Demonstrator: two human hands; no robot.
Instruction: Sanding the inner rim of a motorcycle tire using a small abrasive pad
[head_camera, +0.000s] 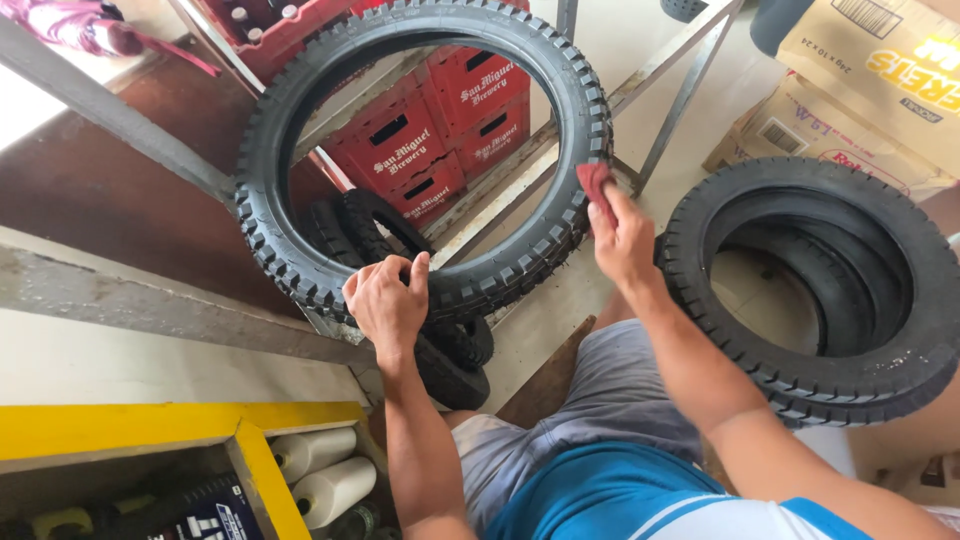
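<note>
A knobby black tyre stands upright in the middle of the view, its open centre facing the camera and its lower rim level with the person's knees. The left hand grips that lower rim, the fingers curled tight over the tread and the thumb raised against the sidewall. The right hand is at the tyre's right side, its fingers pressed together and pinching a small red cloth flat against the tread blocks there. Behind and below the held tyre, more dark tyres lean against each other, one just under the left wrist and touching the rim being held. To the right, well apart from the right hand's contact point but near the forearm, a fatter black tyre lies tilted, with another nested inside its opening. Through the ring of the upright tyre show stacked red plastic crates and grey metal frame bars crossing diagonally. Cardboard boxes sit at the upper right. At the lower left a yellow-edged wooden box holds pale thread cones. Open pale floor lies between the two tyre groups, a narrow lane beside the person's grey shorts.
</note>
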